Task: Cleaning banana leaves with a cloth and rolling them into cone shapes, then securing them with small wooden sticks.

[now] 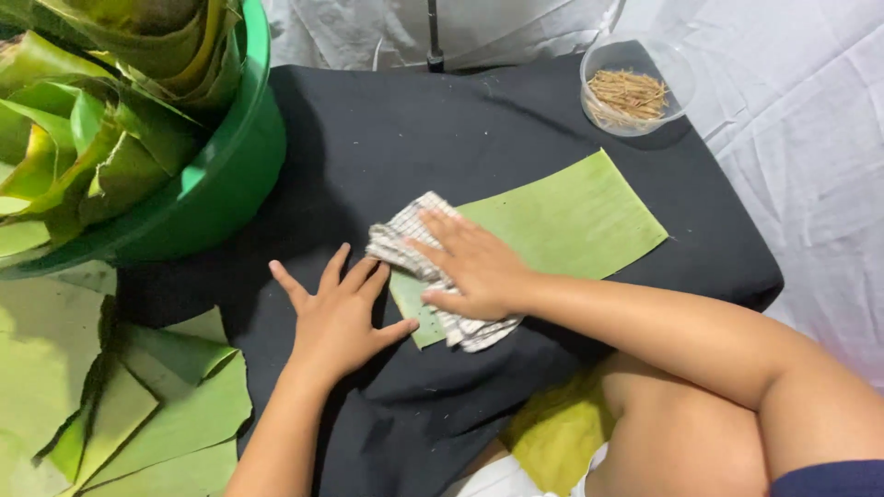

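A rectangular green banana leaf piece [571, 221] lies flat on a black cloth [387, 138]. My right hand [470, 262] presses a crumpled checked white-and-grey rag [405, 235] onto the leaf's near left end, fingers spread over the rag. My left hand [339, 317] rests flat on the black cloth just left of the leaf, fingers apart, its thumb touching the leaf's corner. It holds nothing.
A green plastic basin [221, 184] full of rolled banana leaves stands at the upper left. Cut leaf pieces [157, 405] are stacked at the lower left. A clear round container [635, 87] of thin brown sticks sits at the back right. White cloth surrounds the work surface.
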